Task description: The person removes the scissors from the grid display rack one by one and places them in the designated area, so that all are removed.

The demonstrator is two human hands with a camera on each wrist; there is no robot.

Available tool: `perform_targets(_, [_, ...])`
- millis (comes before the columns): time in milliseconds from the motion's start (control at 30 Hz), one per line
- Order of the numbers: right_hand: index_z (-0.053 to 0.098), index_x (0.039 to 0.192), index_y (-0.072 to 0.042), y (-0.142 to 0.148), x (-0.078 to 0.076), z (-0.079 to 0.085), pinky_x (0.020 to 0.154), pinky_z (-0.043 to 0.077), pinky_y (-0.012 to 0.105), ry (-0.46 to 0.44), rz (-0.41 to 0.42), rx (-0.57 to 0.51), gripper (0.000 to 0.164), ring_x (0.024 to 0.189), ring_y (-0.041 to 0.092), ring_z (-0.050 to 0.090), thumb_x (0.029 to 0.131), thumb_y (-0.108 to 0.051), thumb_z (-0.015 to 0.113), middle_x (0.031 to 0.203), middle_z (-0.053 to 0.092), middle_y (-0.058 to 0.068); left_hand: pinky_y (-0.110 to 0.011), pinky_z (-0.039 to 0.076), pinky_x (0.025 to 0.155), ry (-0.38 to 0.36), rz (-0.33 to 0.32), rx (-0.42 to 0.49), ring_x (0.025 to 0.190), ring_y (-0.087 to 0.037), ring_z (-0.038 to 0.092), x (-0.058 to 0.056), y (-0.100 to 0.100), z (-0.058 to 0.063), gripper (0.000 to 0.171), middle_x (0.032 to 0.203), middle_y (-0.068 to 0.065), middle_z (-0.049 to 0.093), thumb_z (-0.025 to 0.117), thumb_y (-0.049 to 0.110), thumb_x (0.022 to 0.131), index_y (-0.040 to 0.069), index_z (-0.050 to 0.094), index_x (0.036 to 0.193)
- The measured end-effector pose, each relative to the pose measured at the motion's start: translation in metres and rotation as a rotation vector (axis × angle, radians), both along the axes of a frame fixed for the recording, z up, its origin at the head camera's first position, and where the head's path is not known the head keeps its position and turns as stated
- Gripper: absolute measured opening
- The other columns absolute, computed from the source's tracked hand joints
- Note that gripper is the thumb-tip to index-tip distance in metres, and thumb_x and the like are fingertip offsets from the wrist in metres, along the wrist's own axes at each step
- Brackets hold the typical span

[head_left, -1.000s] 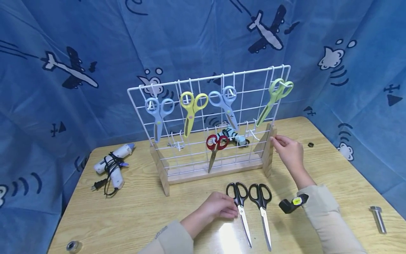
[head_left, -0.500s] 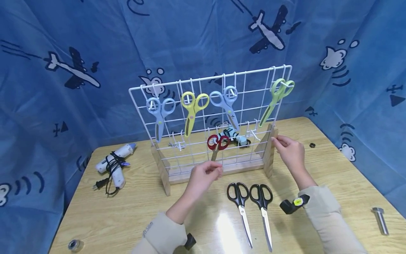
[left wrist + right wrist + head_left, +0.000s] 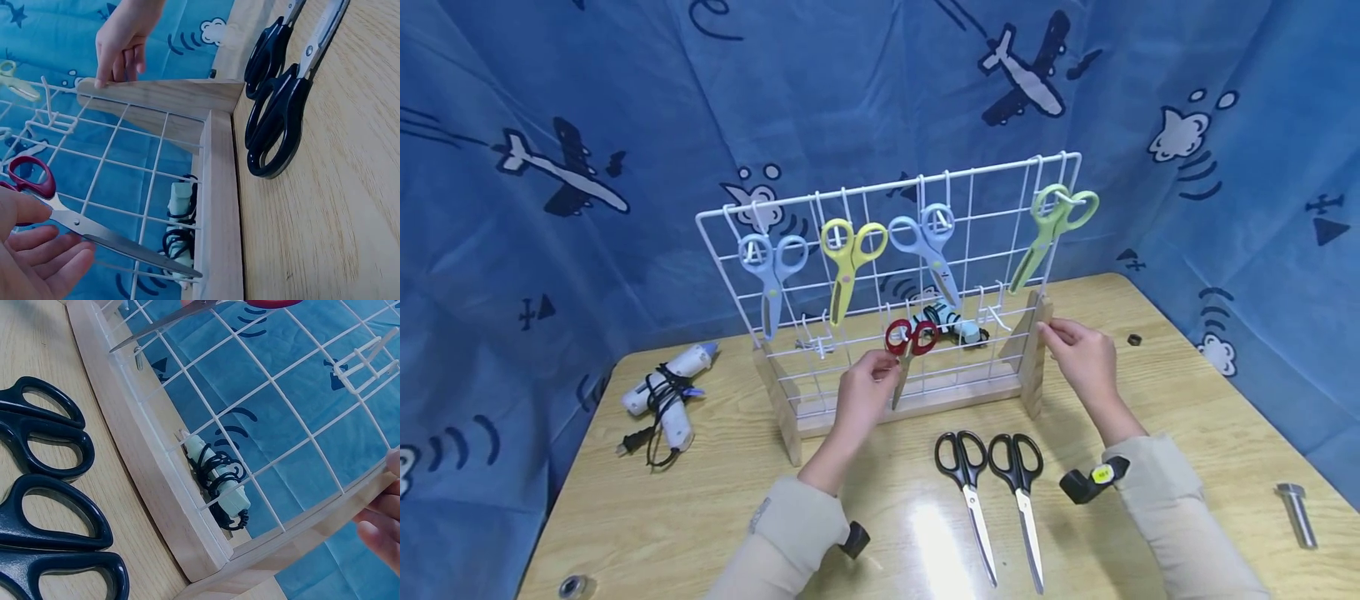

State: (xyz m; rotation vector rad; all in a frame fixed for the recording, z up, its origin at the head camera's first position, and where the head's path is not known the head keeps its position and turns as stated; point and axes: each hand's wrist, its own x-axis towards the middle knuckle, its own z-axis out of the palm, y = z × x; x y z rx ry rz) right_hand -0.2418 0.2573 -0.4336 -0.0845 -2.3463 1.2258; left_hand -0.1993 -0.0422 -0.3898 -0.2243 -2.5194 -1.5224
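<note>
My left hand (image 3: 863, 392) pinches the red-handled scissors (image 3: 901, 382) just under the handles, with the other fingers held out beneath the blade in the left wrist view. These scissors (image 3: 119, 242) hang point down at the low front of a white wire grid rack with a wooden base (image 3: 955, 402). My right hand (image 3: 1081, 360) grips the rack's right wooden upright (image 3: 1036, 367), thumb in front. Higher on the grid hang blue scissors (image 3: 772, 279), yellow scissors (image 3: 844, 279), a second blue pair (image 3: 937, 258) and green scissors (image 3: 1043, 233).
Two pairs of black-handled scissors (image 3: 972, 500) (image 3: 1024, 508) lie before the rack. A white glue gun (image 3: 673, 392) with wound cord lies left; a mint one (image 3: 951, 321) lies behind the grid. A bolt (image 3: 1296, 515), a dark nut (image 3: 1134, 340) and a metal ring (image 3: 572, 587) lie around.
My left hand has moved from beside the black-handled scissors up and left to the red-handled scissors and has taken hold of them. My right hand has stayed on the upright.
</note>
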Motion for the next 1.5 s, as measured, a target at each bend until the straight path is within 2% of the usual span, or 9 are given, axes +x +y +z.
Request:
perform_targets(133, [0.063,0.095,-0.003,-0.014,0.013,0.014,0.050,0.049,0.037,-0.022,-0.025,0.018,0.042,0.064,0.019,0.063,0.077,-0.040,0.058,0.087,0.062,0.018,-0.021,0.049,0.067,-0.033,-0.014,0.006,0.078,-0.016,0.060,-0.002,0.001,-0.005,0.015,0.086,-0.007,0.063,0.058,0.014,0.077,0.005,0.060,0.089])
perform_targets(267, [0.064,0.097,-0.011,0.006,-0.013,-0.029,0.040,0.045,0.038,-0.033,-0.032,-0.011,0.041,0.061,0.008,0.062,0.074,-0.044,0.058,0.090,0.064,0.011,-0.021,0.049,0.067,-0.044,-0.015,0.011,0.077,-0.016,0.060,-0.002,0.002,-0.009,0.014,0.084,-0.008,0.063,0.058,0.013,0.077,0.004,0.060,0.087])
perform_targets(500, [0.063,0.095,-0.026,0.037,-0.058,-0.100,0.043,0.045,0.012,0.055,-0.143,0.131,0.038,0.059,0.005,0.061,0.072,-0.055,0.053,0.087,0.066,-0.001,-0.020,0.048,0.060,-0.035,0.004,0.031,0.068,-0.013,0.058,-0.004,0.002,-0.009,0.010,0.076,-0.005,0.063,0.060,0.016,0.077,0.007,0.060,0.081])
perform_targets(767, [0.063,0.097,-0.022,0.030,-0.046,-0.079,0.047,0.048,0.016,0.054,-0.081,0.095,0.036,0.064,0.006,0.062,0.075,-0.050,0.053,0.088,0.065,0.001,-0.021,0.048,0.058,-0.019,-0.029,0.093,0.065,-0.012,0.057,-0.001,0.001,-0.006,0.010,0.073,-0.006,0.063,0.061,0.014,0.076,0.005,0.062,0.078])
perform_targets(833, [0.063,0.096,-0.028,0.036,-0.056,-0.092,0.046,0.047,0.014,0.057,-0.141,0.149,0.037,0.063,0.003,0.061,0.073,-0.054,0.052,0.088,0.065,-0.004,-0.021,0.048,0.058,-0.009,-0.039,0.111,0.065,-0.012,0.057,0.001,0.000,-0.004,0.010,0.074,-0.006,0.063,0.062,0.015,0.076,0.005,0.062,0.078])
perform_targets(1000, [0.062,0.095,-0.030,0.035,-0.057,-0.091,0.049,0.049,0.017,0.064,-0.150,0.141,0.037,0.065,0.006,0.062,0.072,-0.057,0.051,0.088,0.065,-0.005,-0.022,0.048,0.059,0.000,-0.078,0.163,0.065,-0.011,0.056,0.008,0.000,0.003,0.011,0.075,-0.006,0.063,0.062,0.014,0.076,0.004,0.062,0.080])
perform_targets(1167, [0.063,0.095,-0.025,0.039,-0.060,-0.094,0.045,0.047,0.015,0.065,-0.144,0.152,0.037,0.063,0.006,0.062,0.073,-0.053,0.053,0.087,0.066,-0.002,-0.020,0.049,0.063,-0.030,-0.140,0.205,0.070,-0.011,0.058,0.024,-0.003,0.012,0.014,0.080,-0.007,0.063,0.062,0.016,0.076,0.004,0.062,0.083])
perform_targets(1367, [0.064,0.096,-0.019,0.038,-0.052,-0.081,0.044,0.047,0.019,0.059,-0.080,0.084,0.038,0.061,0.009,0.062,0.074,-0.049,0.056,0.087,0.065,0.005,-0.020,0.048,0.063,-0.077,-0.172,0.188,0.071,-0.014,0.057,0.056,-0.007,0.033,0.012,0.080,-0.012,0.062,0.060,0.009,0.077,-0.001,0.061,0.083])
perform_targets(1500, [0.063,0.095,-0.027,0.044,-0.062,-0.093,0.045,0.046,0.014,0.071,-0.154,0.143,0.037,0.058,0.004,0.061,0.072,-0.055,0.054,0.086,0.066,-0.002,-0.024,0.051,0.065,-0.192,-0.208,0.254,0.070,-0.016,0.059,0.065,-0.011,0.025,0.014,0.082,-0.015,0.062,0.059,0.007,0.077,-0.005,0.059,0.085])
